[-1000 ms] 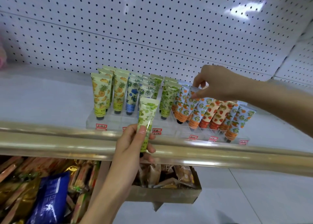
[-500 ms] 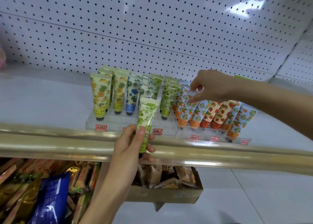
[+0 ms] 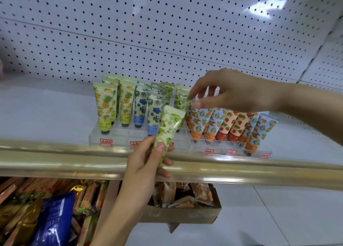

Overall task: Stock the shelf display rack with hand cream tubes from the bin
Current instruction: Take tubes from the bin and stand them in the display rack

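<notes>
My left hand [image 3: 146,164] grips a green leaf-print hand cream tube [image 3: 169,126] upright, in front of the clear display rack [image 3: 118,138] on the shelf. The rack holds pineapple tubes [image 3: 105,106], blue-flower tubes [image 3: 141,106], green tubes [image 3: 181,100] and, in a second clear rack [image 3: 222,147] on the right, orange and strawberry tubes [image 3: 230,125] leaning left. My right hand [image 3: 237,95] hovers over the tube tops where green meets orange. Its fingers are spread, and thumb and forefinger are slightly apart, holding nothing.
A gold rail [image 3: 55,162] runs along the shelf's front edge, with white pegboard [image 3: 167,32] behind. Below it a cardboard box [image 3: 185,216] holds wrapped snacks. A blue bag [image 3: 53,219] lies among more packets at lower left.
My right hand let go of the orange-print tube it was pinching into the rack and moved up and left. My left hand and its green tube stayed put.
</notes>
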Demonstrator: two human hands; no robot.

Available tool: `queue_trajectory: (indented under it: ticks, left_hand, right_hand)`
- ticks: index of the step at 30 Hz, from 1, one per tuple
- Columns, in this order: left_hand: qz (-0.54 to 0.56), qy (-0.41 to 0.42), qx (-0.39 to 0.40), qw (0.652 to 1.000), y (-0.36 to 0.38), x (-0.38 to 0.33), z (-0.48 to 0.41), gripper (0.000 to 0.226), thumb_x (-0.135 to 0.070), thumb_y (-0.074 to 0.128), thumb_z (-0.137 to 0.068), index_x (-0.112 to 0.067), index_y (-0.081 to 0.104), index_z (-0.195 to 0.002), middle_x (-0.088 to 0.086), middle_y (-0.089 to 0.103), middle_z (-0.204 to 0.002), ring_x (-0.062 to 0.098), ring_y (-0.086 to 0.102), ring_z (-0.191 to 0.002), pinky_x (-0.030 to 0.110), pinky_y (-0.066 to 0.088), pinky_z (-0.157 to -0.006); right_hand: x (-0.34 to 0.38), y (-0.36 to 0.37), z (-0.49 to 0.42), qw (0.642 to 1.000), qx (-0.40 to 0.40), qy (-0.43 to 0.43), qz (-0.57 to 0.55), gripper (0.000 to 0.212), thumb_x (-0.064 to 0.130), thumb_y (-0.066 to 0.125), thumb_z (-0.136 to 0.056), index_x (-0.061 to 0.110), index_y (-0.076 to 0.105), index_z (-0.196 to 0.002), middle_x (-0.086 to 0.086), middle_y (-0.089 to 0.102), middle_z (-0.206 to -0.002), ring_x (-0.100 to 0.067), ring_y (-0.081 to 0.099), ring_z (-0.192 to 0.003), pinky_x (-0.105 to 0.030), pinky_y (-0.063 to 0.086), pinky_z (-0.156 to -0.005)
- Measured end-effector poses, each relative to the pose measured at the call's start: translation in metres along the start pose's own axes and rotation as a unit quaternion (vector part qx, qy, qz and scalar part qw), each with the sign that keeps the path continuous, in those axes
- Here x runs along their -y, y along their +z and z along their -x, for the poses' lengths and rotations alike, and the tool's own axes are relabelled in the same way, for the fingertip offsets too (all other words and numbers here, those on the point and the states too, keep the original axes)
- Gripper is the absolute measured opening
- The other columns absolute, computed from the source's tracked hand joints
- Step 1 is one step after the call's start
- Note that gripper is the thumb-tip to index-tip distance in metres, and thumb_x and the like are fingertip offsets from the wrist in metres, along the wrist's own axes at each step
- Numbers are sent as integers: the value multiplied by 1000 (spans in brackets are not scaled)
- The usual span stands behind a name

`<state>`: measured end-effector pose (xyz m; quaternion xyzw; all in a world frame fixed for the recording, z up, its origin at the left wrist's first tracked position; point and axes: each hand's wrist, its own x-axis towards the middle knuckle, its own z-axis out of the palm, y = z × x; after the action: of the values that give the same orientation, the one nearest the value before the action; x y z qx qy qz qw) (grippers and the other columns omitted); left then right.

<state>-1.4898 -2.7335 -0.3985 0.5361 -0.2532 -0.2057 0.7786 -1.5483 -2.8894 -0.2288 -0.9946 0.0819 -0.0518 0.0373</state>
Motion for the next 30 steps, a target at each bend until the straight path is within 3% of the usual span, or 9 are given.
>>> queue_trajectory:
  ticks: [5,8,11,14,17,19,22,24,30]
  left_hand:
    - [-89,88,-8,992,1,3,1,26,-39,47,-85,-40,61,-107,-19,68,-97,-7,59,-91,9,44,-73]
    - [-136,119,-31,983,1,4,2,24,-49,47,-83,-58,58,-102,-22,62,-105,-8,54,-101,13,39,-79]
    - [-260,191,-49,945,-4,8,0,23,-58,37,-92,-73,41,-109,-36,51,-107,-13,43,-107,8,33,-83]
    - [-462,278,-54,840,-11,15,-2,39,-49,30,-97,-43,38,-134,-27,51,-119,-4,39,-112,17,27,-88]
    - [-559,267,-27,784,-14,21,-4,53,-48,23,-99,-19,49,-135,-5,58,-128,12,45,-121,33,24,-103]
    - [-588,255,-15,768,-16,25,-6,58,-49,19,-100,-17,57,-129,-1,60,-129,16,50,-124,40,24,-108]
    - [-612,244,-12,752,-19,29,-8,59,-49,18,-100,-16,60,-126,0,61,-128,18,53,-124,43,24,-108]
    - [-622,243,-14,744,-20,29,-8,57,-49,21,-98,-17,61,-125,-1,62,-128,18,53,-124,44,23,-108]
    - [-618,246,-17,747,-21,30,-11,56,-48,21,-98,-19,61,-123,-3,63,-125,18,54,-122,49,22,-107]
  right_hand:
    - [21,19,2,999,32,-42,5,26,43,55,-88,22,64,-101,12,55,-86,-6,52,-77,-18,41,-70]
    - [24,21,1,999,23,-49,0,28,39,59,-88,12,65,-93,1,59,-87,-12,51,-72,-20,39,-66]
    - [24,14,3,998,30,-43,-24,29,37,62,-85,9,66,-90,0,60,-85,-14,51,-71,-15,39,-61]
    - [18,2,0,1000,-3,-23,-9,24,39,63,-84,16,69,-89,10,58,-83,0,52,-74,-8,38,-65]
    - [11,-7,-9,998,-56,7,25,20,37,63,-85,18,67,-87,18,51,-78,5,49,-69,-2,35,-63]
    - [9,-8,-17,996,-73,18,51,14,35,64,-86,21,62,-83,18,45,-77,7,44,-67,0,34,-58]
    - [5,-2,-31,993,-100,42,56,13,34,64,-86,22,61,-84,16,41,-76,3,41,-65,-13,32,-55]
    - [5,2,-39,990,-125,57,41,17,33,65,-86,16,67,-87,12,46,-78,-5,45,-67,-27,33,-60]
    - [7,18,-59,985,-147,85,5,24,32,68,-84,9,72,-90,-8,64,-102,-23,56,-93,-35,43,-81]
